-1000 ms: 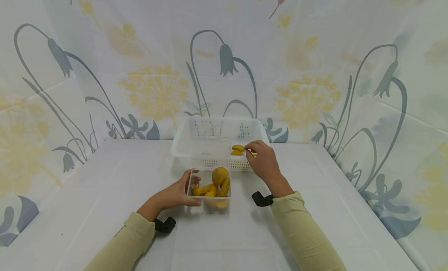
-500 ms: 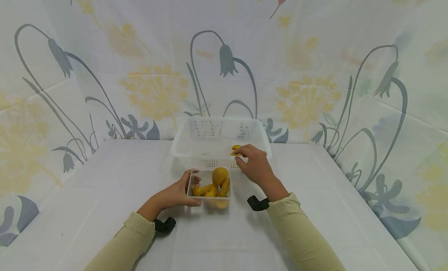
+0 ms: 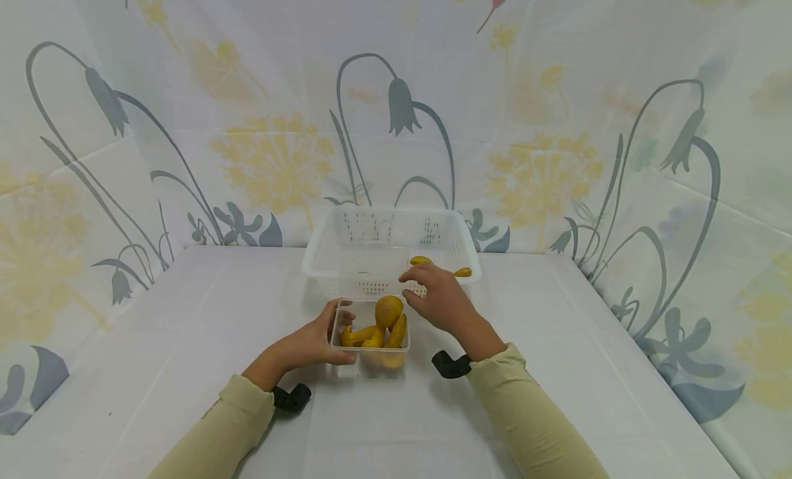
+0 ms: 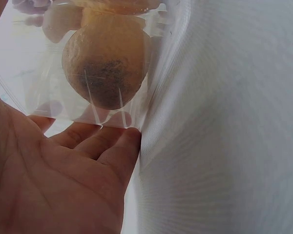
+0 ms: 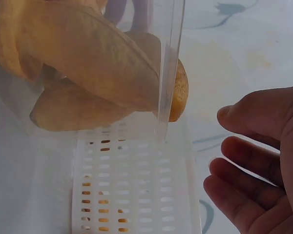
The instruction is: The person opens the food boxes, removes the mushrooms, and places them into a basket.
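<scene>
My left hand (image 3: 309,338) grips a clear plastic box (image 3: 371,349) by its left side, thumb at the front and fingers round the far corner. Inside lie several yellow gourd-like pieces (image 3: 374,337), some long and curved, plus a round yellow one (image 3: 389,310) rising above the rim. In the left wrist view, a round piece with a dark patch (image 4: 105,78) shows through the wall above my fingers. My right hand (image 3: 442,300) holds nothing; its fingers are loosely bent between the basket and the box. The right wrist view shows its fingertips apart from the box's wall (image 5: 171,63).
A white perforated basket (image 3: 328,259) stands behind the box, close to the patterned back cloth (image 3: 284,80). Small yellow pieces show at its right side, one long piece (image 3: 463,272) beside my right hand. A white cloth (image 3: 204,328) covers the table.
My right hand has moved left and towards the person, from over the basket's right side to near the box's far right corner. The left hand stays on the box.
</scene>
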Motion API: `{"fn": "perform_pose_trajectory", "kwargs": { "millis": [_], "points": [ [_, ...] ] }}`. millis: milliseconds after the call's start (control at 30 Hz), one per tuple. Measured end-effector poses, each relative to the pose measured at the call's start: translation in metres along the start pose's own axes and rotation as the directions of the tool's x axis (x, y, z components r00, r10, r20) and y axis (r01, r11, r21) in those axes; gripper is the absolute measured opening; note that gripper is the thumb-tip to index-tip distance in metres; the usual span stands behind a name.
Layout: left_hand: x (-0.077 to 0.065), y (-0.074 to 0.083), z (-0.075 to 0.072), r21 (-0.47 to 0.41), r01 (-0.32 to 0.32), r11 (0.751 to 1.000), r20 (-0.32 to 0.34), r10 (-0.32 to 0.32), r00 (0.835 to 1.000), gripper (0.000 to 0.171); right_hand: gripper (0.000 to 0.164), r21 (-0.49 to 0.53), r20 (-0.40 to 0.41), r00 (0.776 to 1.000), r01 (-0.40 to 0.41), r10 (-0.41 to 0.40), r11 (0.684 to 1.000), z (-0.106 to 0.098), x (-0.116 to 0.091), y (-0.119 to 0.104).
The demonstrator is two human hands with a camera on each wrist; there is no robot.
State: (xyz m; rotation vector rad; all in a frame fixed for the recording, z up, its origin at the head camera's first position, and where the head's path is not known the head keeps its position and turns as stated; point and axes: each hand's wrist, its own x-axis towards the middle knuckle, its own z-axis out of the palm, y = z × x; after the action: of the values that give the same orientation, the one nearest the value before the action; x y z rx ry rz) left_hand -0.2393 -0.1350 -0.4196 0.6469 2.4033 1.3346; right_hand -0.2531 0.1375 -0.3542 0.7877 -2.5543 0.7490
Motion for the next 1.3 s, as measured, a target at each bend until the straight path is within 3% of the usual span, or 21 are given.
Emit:
{"fn": "perform_pose_trajectory", "kwargs": {
  "millis": [300,600,900,1300],
  "points": [
    [0.000,0.001,0.000,-0.007,0.010,1.000,-0.004,-0.010,1.000,0.105,0.019,-0.009,0.025,1.000,0.005,-0.005,1.000,0.002,-0.001,-0.009],
    [0.000,0.001,0.000,0.004,0.010,1.000,-0.007,-0.010,1.000,0.104,0.025,0.022,0.156,0.988,-0.001,-0.002,1.000,0.005,-0.003,-0.019],
    [0.001,0.001,0.000,-0.002,0.020,1.000,0.003,-0.020,1.000,0.106,0.031,-0.026,0.228,0.974,-0.006,0.012,1.000,0.013,-0.004,-0.023],
    [-0.001,0.002,0.001,-0.010,0.017,1.000,-0.001,-0.017,1.000,0.104,0.052,-0.117,0.311,0.948,-0.031,0.067,0.993,0.017,-0.003,-0.027]
  ]
}}
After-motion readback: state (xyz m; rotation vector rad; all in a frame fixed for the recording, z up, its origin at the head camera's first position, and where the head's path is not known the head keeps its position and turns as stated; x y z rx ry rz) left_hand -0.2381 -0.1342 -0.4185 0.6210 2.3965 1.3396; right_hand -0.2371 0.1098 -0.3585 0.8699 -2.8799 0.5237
